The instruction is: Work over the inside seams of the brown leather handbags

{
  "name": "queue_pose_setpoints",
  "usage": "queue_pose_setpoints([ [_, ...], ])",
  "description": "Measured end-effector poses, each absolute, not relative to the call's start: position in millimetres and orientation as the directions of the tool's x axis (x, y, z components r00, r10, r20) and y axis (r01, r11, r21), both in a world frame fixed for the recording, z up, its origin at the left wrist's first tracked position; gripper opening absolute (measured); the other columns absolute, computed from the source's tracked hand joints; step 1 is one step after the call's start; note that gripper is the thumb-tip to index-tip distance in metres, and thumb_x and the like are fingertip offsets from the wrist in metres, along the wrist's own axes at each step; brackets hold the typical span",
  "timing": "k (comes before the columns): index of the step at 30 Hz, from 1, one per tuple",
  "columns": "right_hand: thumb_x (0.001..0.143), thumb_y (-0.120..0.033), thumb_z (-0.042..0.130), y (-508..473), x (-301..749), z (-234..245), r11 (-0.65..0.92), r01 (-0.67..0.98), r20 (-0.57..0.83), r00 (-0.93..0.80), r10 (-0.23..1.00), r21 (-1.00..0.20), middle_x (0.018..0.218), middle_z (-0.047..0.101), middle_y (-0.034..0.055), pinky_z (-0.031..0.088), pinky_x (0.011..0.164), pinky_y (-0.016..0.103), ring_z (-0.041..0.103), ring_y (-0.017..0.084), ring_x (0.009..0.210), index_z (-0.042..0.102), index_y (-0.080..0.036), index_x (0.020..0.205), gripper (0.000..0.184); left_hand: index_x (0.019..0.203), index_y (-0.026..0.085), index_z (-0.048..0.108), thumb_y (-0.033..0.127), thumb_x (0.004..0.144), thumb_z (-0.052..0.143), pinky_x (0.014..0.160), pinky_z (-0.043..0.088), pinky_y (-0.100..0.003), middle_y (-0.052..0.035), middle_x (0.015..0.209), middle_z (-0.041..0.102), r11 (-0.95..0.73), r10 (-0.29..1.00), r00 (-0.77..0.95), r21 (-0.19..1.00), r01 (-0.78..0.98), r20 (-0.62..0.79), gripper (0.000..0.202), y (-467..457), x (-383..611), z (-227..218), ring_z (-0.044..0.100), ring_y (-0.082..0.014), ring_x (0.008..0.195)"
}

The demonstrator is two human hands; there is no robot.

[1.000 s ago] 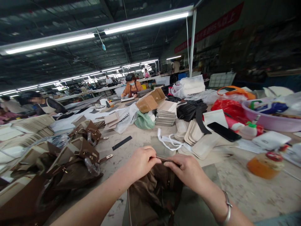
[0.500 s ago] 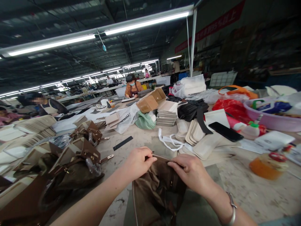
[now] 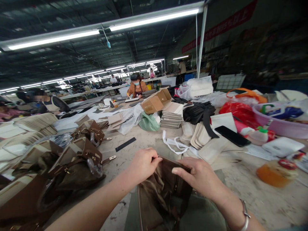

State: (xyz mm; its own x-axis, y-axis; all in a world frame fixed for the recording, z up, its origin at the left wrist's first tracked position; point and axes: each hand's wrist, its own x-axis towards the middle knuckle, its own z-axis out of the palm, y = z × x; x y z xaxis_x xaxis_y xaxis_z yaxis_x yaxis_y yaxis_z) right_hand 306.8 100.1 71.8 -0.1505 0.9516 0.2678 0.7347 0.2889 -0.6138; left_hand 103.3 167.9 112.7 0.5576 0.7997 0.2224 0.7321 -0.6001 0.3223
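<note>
A brown fabric bag (image 3: 155, 202) with a small metal zip pull inside stands in front of me, its opening facing up. My left hand (image 3: 142, 165) pinches its top rim between thumb and fingers. On the other side of the opening, my right hand (image 3: 202, 176) is on the rim, thumb on the inner face and fingers behind it; the fingertips are hidden. A silvery bangle (image 3: 245, 215) circles my right wrist. Beneath the bag lies a grey-green sheet (image 3: 202, 211).
Brown handbags (image 3: 79, 173) crowd the left side. Ahead lie a dark strip (image 3: 125, 144), white straps (image 3: 176, 146) and stacked beige panels (image 3: 171, 115). At right are a phone (image 3: 232, 136), an orange jar (image 3: 275, 175) and a pink basin (image 3: 284, 125). Co-workers sit farther back.
My right thumb has lifted and straightened slightly away from the rim. My left hand keeps its pinch. The view has shifted slightly.
</note>
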Motion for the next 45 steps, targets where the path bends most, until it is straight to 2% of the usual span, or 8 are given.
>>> queue_pose_setpoints([
  [3, 0.082, -0.059, 0.054, 101.4, 302.2, 74.7, 0.263, 0.764, 0.28, -0.111, 0.953, -0.589, 0.098, 0.068, 0.0007, 0.041, 0.071, 0.028, 0.061, 0.018, 0.085, 0.061, -0.028, 0.114, 0.046, 0.064, 0.018, 0.056, 0.02, 0.083, 0.06, 0.064, 0.038, -0.026, 0.0001, 0.07, 0.061, -0.608, 0.794, 0.565, 0.318, 0.727, 0.225, 0.019, 168.0, 102.3, 110.6, 0.056, -0.0153, 0.069],
  [6, 0.09, -0.047, 0.048, 105.7, 295.5, 74.4, 0.266, 0.812, 0.297, -0.121, 0.947, -0.52, 0.083, 0.067, -0.0008, 0.038, 0.065, 0.027, 0.061, 0.017, 0.077, 0.067, -0.027, 0.092, 0.027, 0.063, 0.018, 0.055, 0.018, 0.081, 0.062, 0.064, 0.038, -0.026, 0.0003, 0.07, 0.06, -0.601, 0.798, 0.559, 0.344, 0.721, 0.222, 0.019, 167.4, 101.3, 109.8, 0.056, -0.0154, 0.069],
  [9, 0.092, -0.039, 0.047, 109.3, 292.0, 72.4, 0.281, 0.822, 0.315, -0.132, 0.94, -0.495, 0.069, 0.062, -0.0014, 0.033, 0.059, 0.026, 0.056, 0.014, 0.066, 0.063, -0.023, 0.07, 0.032, 0.062, 0.017, 0.054, 0.017, 0.079, 0.064, 0.063, 0.038, -0.026, 0.0005, 0.069, 0.06, -0.589, 0.806, 0.551, 0.378, 0.714, 0.217, 0.02, 166.7, 102.4, 111.2, 0.055, -0.0156, 0.068],
  [16, 0.092, -0.034, 0.046, 110.8, 291.0, 66.7, 0.321, 0.837, 0.391, -0.141, 0.909, -0.443, 0.067, 0.059, 0.0002, 0.03, 0.06, 0.028, 0.053, 0.014, 0.065, 0.057, -0.02, 0.065, 0.032, 0.065, 0.018, 0.057, 0.02, 0.08, 0.063, 0.066, 0.041, -0.027, 0.0003, 0.072, 0.063, -0.567, 0.821, 0.526, 0.429, 0.703, 0.222, 0.016, 168.4, 104.5, 112.9, 0.058, -0.0169, 0.071],
  [19, 0.092, -0.031, 0.045, 111.6, 291.6, 64.7, 0.32, 0.835, 0.406, -0.13, 0.905, -0.447, 0.067, 0.058, 0.0005, 0.03, 0.06, 0.027, 0.052, 0.014, 0.065, 0.056, -0.019, 0.065, 0.031, 0.08, 0.02, 0.056, 0.019, 0.072, 0.072, 0.077, 0.044, -0.029, -0.0012, 0.097, 0.065, -0.559, 0.822, 0.517, 0.508, 0.655, 0.24, 0.018, 163.0, 98.3, 115.5, 0.059, -0.0186, 0.089],
  [24, 0.092, -0.032, 0.044, 111.0, 293.0, 64.2, 0.309, 0.853, 0.407, -0.127, 0.905, -0.42, 0.067, 0.058, 0.0011, 0.031, 0.061, 0.028, 0.053, 0.015, 0.066, 0.055, -0.019, 0.065, 0.032, 0.114, 0.025, 0.041, 0.022, 0.059, 0.083, 0.097, 0.038, -0.039, -0.0063, 0.136, 0.045, -0.513, 0.842, 0.524, 0.485, 0.709, 0.124, 0.069, 139.3, 86.6, 127.4, 0.049, -0.0246, 0.115],
  [36, 0.093, -0.036, 0.042, 82.7, 321.7, 67.6, 0.258, 0.881, 0.371, -0.103, 0.923, -0.397, 0.066, 0.056, 0.0006, 0.029, 0.06, 0.028, 0.053, 0.014, 0.066, 0.052, -0.019, 0.064, 0.035, 0.093, 0.025, 0.053, 0.007, 0.074, 0.062, 0.074, 0.039, -0.029, 0.0038, 0.091, 0.063, -0.537, 0.822, 0.565, 0.429, 0.726, 0.074, 0.028, 140.2, 104.4, 122.6, 0.057, -0.018, 0.086],
  [45, 0.092, -0.037, 0.045, 78.1, 343.3, 66.0, 0.239, 0.889, 0.361, -0.09, 0.928, -0.391, 0.065, 0.057, -0.0004, 0.028, 0.058, 0.027, 0.051, 0.013, 0.062, 0.054, -0.02, 0.064, 0.034, 0.078, 0.021, 0.061, 0.022, 0.08, 0.065, 0.072, 0.039, -0.026, 0.0026, 0.082, 0.063, -0.637, 0.754, 0.63, 0.438, 0.634, 0.184, 0.005, 149.1, 135.1, 126.1, 0.057, -0.0159, 0.078],
])
